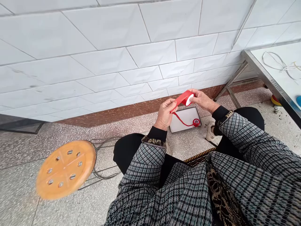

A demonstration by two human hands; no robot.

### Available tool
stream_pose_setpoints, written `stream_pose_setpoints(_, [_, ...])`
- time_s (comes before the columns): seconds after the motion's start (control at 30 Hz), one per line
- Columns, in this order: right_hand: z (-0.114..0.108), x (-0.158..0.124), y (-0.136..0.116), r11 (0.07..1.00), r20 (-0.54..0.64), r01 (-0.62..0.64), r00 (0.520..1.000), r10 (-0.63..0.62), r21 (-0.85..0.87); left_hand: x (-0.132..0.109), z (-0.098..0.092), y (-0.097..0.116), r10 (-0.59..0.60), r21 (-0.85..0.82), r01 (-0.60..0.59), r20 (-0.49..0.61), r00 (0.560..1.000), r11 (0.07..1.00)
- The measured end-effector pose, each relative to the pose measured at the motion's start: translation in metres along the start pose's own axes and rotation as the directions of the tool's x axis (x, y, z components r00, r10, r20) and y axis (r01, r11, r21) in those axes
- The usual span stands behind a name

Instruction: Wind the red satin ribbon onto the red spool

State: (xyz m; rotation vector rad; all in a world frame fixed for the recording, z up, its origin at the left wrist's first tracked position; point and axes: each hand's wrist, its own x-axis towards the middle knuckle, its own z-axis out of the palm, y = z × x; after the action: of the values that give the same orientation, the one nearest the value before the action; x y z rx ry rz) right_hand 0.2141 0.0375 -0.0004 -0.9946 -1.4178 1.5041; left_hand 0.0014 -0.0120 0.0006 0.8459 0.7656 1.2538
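Observation:
My right hand (202, 99) grips a roll of wide red ribbon (187, 98) with a white core, the thumb at the core. A stretch of the ribbon runs across to my left hand (166, 112), whose fingers pinch its end. From under my left hand a narrow red strip (181, 121) hangs down to a small red roll (196, 122). This small roll lies on a white, dark-edged panel or shallow tray (181, 113) on the floor between my feet. Whether the narrow strip is also held in my left fingers is partly hidden.
An orange round stool (67, 169) with holes in its seat lies tipped on the floor at left. A metal-edged table (272, 78) with a loose white wire (282, 66) stands at right. Ahead is a white tiled wall (150, 53). Yellow and red items (275, 100) sit under the table.

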Motion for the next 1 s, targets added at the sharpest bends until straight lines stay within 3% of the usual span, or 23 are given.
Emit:
stream_pose_setpoints(0.2, [0.000,-0.003,-0.009,0.995,0.033,0.052,0.998,-0.049,-0.089,-0.002,-0.009,0.011,-0.086,0.018,0.085,0.067,0.994,0.996])
stream_pose_setpoints(0.33, [0.000,-0.004,-0.006,0.999,0.019,0.047,0.999,-0.047,-0.009,-0.002,-0.011,0.013,-0.158,0.120,0.144,0.120,0.980,0.982])
stream_pose_setpoints(0.63, [0.014,-0.007,0.003,0.960,0.042,-0.015,0.999,0.003,0.279,-0.001,-0.002,-0.003,-0.117,0.249,0.085,0.117,0.986,0.965])
stream_pose_setpoints(1.0, [0.023,-0.012,0.016,0.873,0.057,-0.093,0.996,0.075,0.478,-0.004,0.008,-0.017,-0.009,0.181,0.011,-0.008,1.000,0.984])
